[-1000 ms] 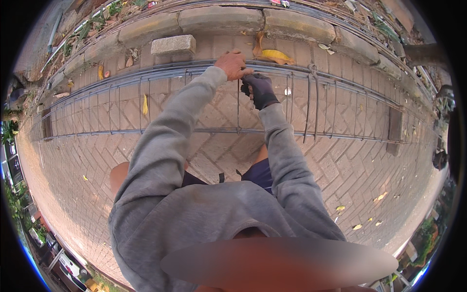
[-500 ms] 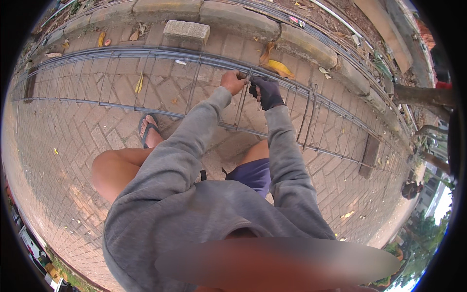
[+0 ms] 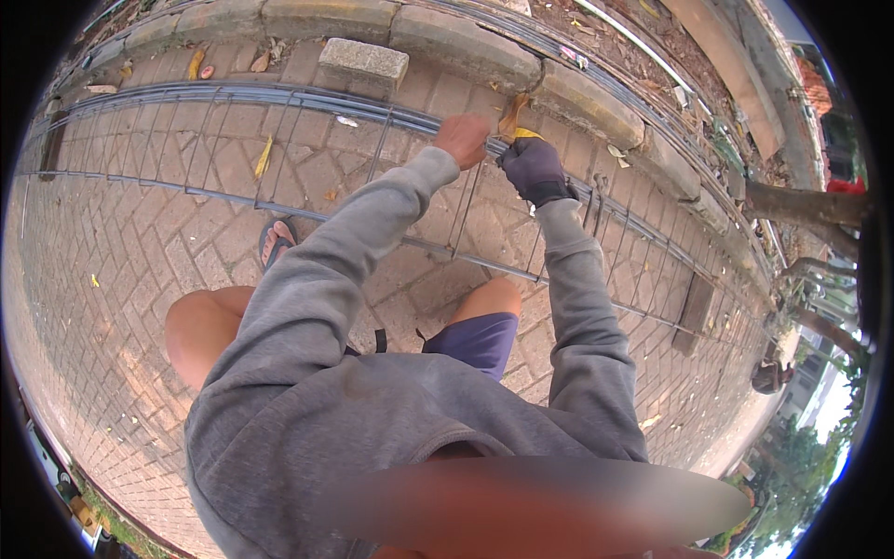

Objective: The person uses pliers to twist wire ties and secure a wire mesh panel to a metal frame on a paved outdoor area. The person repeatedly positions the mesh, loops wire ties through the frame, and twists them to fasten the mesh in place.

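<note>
A long rebar cage of thin bars and wire-like stirrups stretches across in front of me, curving with the lens. My bare left hand lies over its far bundle of bars, fingers curled closed; what they hold is hidden beneath the hand. Just to the right, my right hand wears a dark glove. It is closed at the same bundle beside a stirrup, and its grip is hidden from above. A small gap separates the two hands.
Under the cage's right end lies a block, with another support at the left end. A concrete block stands against the kerb behind. Brick paving spreads around my sandalled foot. A tree trunk rises far right.
Both hands have moved slightly farther away and to the right along the cage. The right hand has turned, hiding the dark object that showed in it before.
</note>
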### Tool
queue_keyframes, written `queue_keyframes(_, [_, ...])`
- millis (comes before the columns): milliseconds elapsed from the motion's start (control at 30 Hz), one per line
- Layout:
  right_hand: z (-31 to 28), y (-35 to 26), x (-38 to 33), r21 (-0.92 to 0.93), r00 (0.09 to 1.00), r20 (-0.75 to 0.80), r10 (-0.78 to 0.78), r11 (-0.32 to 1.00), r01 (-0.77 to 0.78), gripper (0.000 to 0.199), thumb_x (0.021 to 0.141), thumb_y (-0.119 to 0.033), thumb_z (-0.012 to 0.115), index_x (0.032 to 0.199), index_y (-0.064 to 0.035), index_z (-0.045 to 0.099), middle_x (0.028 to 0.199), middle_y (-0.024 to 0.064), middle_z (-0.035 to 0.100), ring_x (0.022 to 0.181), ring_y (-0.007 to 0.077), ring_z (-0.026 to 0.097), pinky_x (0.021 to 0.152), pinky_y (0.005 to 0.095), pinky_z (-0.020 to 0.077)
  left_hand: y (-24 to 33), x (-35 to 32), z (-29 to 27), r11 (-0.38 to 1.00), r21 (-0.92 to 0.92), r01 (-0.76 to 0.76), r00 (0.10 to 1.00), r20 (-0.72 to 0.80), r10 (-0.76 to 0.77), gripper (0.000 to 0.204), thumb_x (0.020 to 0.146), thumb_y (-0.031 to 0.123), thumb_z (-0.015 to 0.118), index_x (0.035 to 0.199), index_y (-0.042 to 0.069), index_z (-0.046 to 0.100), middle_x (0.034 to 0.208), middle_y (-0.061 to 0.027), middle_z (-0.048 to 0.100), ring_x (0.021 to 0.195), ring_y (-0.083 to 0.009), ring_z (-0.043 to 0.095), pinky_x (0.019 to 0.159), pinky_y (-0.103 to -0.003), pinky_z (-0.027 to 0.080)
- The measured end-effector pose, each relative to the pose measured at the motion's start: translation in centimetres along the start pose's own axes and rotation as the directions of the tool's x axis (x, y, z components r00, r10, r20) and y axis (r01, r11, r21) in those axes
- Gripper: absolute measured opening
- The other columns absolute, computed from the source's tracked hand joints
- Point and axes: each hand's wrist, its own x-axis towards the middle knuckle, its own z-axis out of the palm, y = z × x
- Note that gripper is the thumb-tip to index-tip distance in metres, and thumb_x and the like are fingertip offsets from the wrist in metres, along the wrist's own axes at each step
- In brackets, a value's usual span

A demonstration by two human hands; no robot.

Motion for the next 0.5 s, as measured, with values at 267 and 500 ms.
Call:
queue_keyframes(267, [-0.4,-1.7,0.5,0.068,0.997,0.045,-0.06,0.996,0.056,0.024,0.088,-0.026,0.068,0.086,-0.0022,0.073,0.088,0.0189,0.073,0.083,0.0355,0.071,0.075,0.0446,0.0542,1.9,-1.5,1.7,0.88,-0.43,0.202,0.964,-0.071,-0.256,0.046,0.082,0.009,0.073,0.126,0.001,0.06,0.096,-0.0238,0.071,0.1,-0.0447,0.066,0.083,-0.051,0.052])
queue_keyframes(500, [1.4,-0.8,4.9,-0.265,0.981,0.022,-0.195,0.945,0.193,0.02,0.084,-0.023,0.065,0.091,-0.0067,0.073,0.096,0.0171,0.073,0.09,0.0383,0.071,0.08,0.0473,0.0556,0.8,1.5,3.5,0.933,-0.244,0.263,0.963,0.017,-0.267,0.061,0.077,0.009,0.078,0.129,-0.001,0.048,0.095,-0.0288,0.071,0.1,-0.0478,0.068,0.086,-0.052,0.055])
